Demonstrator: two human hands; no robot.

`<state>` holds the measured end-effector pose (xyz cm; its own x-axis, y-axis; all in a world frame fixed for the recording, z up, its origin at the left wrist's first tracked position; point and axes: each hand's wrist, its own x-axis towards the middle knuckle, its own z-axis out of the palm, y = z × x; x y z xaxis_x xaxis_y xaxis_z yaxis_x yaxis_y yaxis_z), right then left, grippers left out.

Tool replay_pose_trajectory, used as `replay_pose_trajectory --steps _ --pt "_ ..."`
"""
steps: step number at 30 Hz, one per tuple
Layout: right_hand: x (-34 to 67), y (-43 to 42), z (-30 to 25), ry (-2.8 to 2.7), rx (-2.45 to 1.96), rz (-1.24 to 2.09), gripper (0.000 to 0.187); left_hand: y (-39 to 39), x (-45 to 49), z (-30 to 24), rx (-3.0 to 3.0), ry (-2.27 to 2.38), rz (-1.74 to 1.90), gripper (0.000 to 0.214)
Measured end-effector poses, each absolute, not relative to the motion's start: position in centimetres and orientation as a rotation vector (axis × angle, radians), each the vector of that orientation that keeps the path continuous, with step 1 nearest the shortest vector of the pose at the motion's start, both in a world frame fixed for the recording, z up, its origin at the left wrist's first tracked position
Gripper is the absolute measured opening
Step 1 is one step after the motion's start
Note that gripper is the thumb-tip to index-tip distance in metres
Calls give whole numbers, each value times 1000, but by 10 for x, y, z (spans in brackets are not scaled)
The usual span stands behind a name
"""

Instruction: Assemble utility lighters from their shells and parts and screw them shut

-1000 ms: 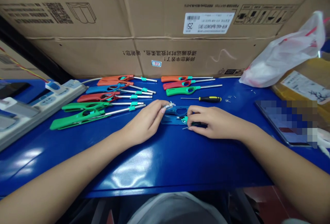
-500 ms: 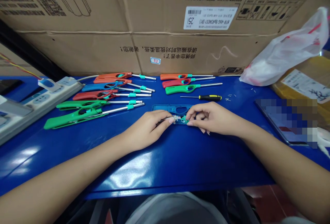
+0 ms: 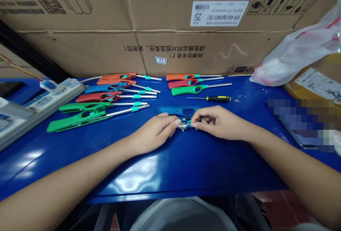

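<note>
My left hand (image 3: pixel 157 130) is closed, thumb and fingers pinching a small clear lighter fuel tank (image 3: pixel 181 126) with a whitish tip. Right beside it, my right hand (image 3: pixel 222 121) has its thumb and forefinger pressed together at the tank's right end; what they grip is too small to make out. Just behind both hands lies a blue lighter casing half (image 3: pixel 170 110), its hollow inner side facing up. Small green and dark parts (image 3: pixel 188 120) show between my fingertips, partly hidden.
Several lighters with coloured handles, such as a green lighter (image 3: pixel 77 119), lie at the left. More, including another green lighter (image 3: pixel 186 91), lie behind a screwdriver (image 3: pixel 218 99). Around the edges are a power strip (image 3: pixel 39 105), a cardboard box (image 3: pixel 160 18), a plastic bag (image 3: pixel 287 60) and a pixelated flat device (image 3: pixel 293 128).
The clear fuel tank has shifted slightly right and towards me in my left hand. My right fingers have drawn closer together and moved a little left. The view has shifted slightly.
</note>
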<state>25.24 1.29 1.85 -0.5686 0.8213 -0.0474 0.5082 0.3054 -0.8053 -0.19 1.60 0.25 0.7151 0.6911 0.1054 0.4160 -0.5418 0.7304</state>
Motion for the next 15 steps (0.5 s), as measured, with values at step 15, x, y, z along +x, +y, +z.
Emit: replay_pose_trajectory --steps 15 --pt "253 13 15 -2251 -1157 1143 21 14 1 1 2275 843 483 38"
